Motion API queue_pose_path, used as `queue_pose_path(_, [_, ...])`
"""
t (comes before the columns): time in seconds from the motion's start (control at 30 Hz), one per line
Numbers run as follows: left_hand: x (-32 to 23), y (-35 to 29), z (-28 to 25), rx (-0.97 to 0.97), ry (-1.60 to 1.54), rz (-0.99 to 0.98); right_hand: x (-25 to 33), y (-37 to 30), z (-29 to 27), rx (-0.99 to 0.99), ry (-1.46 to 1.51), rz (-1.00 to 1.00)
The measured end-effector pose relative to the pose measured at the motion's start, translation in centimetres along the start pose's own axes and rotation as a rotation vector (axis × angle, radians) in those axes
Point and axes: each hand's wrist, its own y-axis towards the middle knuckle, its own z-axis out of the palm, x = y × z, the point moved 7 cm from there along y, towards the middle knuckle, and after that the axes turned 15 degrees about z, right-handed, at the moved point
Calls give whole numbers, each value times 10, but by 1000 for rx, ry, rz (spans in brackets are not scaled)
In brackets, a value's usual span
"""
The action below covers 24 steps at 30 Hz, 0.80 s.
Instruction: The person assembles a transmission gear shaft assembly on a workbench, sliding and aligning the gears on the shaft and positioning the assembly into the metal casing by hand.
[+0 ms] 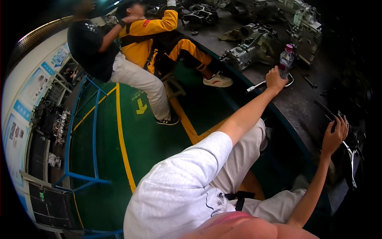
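My left hand (275, 81) is stretched out to the workbench, its fingers closed around a cranked socket wrench (256, 86). The wrench's socket end points left toward the bench edge, and its bent end shows past my hand. Directly behind that hand stands a clear plastic bottle (285, 63) with a pink cap; its base is partly hidden. My right hand (334, 133) reaches to the right, fingers apart and slightly bent, over a dark metal part (351, 153) with a bright edge. Shadow hides much of this part, so contact is hard to judge.
Metal gearbox housings (254, 44) crowd the far side of the dark workbench (288, 115). A dark bolt-like piece (309, 81) lies near the bottle. Two people (147, 38) are at the upper left beside the bench. A blue metal frame (95, 131) stands on the green floor (105, 199).
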Motion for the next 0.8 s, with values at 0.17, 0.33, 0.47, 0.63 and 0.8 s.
queue_pose_path(0.17, [1, -2, 1, 38, 40, 15, 0, 0, 3, 18, 17, 8])
queue_pose_path(0.33, [-3, -2, 9, 81, 24, 33, 4, 0, -1, 7, 18, 8])
queue_pose_path(0.47, [-8, -4, 16, 66, 0, 7, -2, -1, 2, 9, 14, 2])
queue_pose_path(0.63, [-13, -5, 25, 61, -41, 9, 0, -1, 7, 53, -60, 8])
queue_pose_path(0.8, [-18, -8, 45, 188, -126, -43, -19, -6, 32, 135, -173, -27])
